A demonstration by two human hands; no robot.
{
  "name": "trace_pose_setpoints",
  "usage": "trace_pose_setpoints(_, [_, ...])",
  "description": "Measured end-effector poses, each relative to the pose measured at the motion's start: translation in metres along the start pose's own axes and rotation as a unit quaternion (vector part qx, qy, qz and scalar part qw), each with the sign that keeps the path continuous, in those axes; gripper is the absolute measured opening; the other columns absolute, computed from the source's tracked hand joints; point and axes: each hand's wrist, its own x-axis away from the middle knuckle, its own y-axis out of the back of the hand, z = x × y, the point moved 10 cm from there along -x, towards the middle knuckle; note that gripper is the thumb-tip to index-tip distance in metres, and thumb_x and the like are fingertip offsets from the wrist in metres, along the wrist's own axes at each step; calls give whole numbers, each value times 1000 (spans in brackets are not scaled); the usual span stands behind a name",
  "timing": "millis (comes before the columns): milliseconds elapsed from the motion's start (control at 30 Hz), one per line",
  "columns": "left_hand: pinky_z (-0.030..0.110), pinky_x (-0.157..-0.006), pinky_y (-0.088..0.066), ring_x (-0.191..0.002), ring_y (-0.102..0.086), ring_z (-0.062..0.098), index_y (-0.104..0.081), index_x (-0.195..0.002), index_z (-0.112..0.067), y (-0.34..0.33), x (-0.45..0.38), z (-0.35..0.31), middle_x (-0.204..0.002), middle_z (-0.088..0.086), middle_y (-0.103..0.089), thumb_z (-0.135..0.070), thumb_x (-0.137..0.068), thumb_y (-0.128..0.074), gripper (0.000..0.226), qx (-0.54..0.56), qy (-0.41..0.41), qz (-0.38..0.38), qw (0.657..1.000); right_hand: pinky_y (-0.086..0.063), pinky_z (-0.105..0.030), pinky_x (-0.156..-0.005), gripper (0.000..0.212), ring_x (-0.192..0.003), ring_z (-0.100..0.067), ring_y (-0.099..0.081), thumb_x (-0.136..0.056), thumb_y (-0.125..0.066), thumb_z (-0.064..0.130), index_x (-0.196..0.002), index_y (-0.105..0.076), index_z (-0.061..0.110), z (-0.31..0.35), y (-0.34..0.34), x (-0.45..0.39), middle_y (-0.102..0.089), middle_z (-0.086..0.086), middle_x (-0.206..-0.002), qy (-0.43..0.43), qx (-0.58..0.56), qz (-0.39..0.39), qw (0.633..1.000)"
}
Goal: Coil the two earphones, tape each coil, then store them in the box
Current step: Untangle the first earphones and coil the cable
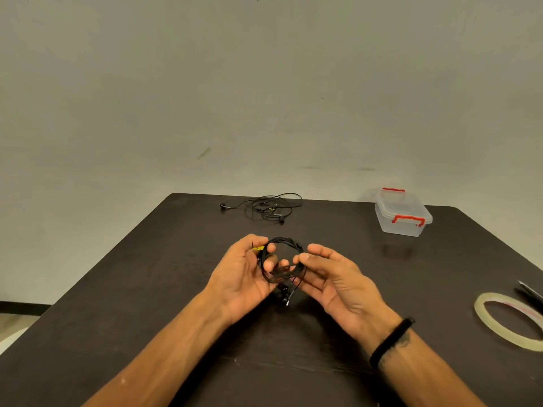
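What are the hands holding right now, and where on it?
Both hold the coiled earphone: the left hand grips the loop's left side between thumb and fingers, and the right hand pinches its right side at the fingertips. The earbud ends dangle below.

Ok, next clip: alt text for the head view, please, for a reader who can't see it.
Over a dark table, a person's left hand and right hand hold a coiled black earphone between them. A second earphone lies loose at the far edge, a closed clear box with red latches far right, a tape roll near right.
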Motion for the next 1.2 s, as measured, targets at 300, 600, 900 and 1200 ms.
trace_pose_setpoints(300, [32, -75, -57, -47, -56, 11, -68, -77, -9, 13, 0, 5, -46, -2, -47, -23, -84, -82, 20, 9, 0, -79, 997, -52, -45, -89, 56, -78, -26, -68, -71, -63, -14, -118, -52, 15, -14, -15, 4, -68, -13, -84, -43, -123, 32, 991])
trace_pose_setpoints(600, [29, -68, -43, -39, -38, 10, -57, -69, -15, 19, -1, -3, -43, -5, -32, -34, -87, -80, 35, -118, -16, -79, 990, -49, -40, -78, 61, -66, -24, -62, -77, -65, -13, -131, -50, 12, -5, -21, 7, -63, -14, -81, -17, 2, 78, 997])
trace_pose_setpoints(900, [26, -54, -53, -45, -51, 10, -57, -76, -19, 13, 7, -19, -50, -5, -41, -52, -99, -60, 40, -263, -9, -50, 964, -65, -39, -69, 34, -79, -28, -78, -88, -65, -16, -116, -61, 2, -2, -16, 11, -75, -22, -86, -24, 50, 62, 997])
trace_pose_setpoints(1200, [22, -56, -52, -60, -67, 11, -79, -87, -12, 27, 0, -35, -71, 1, -73, -47, -93, -72, 36, -495, -65, -33, 866, -65, -34, -59, 31, -71, -26, -74, -87, -66, -19, -112, -59, -1, -10, 7, 0, -67, -24, -91, -43, 105, -6, 994])
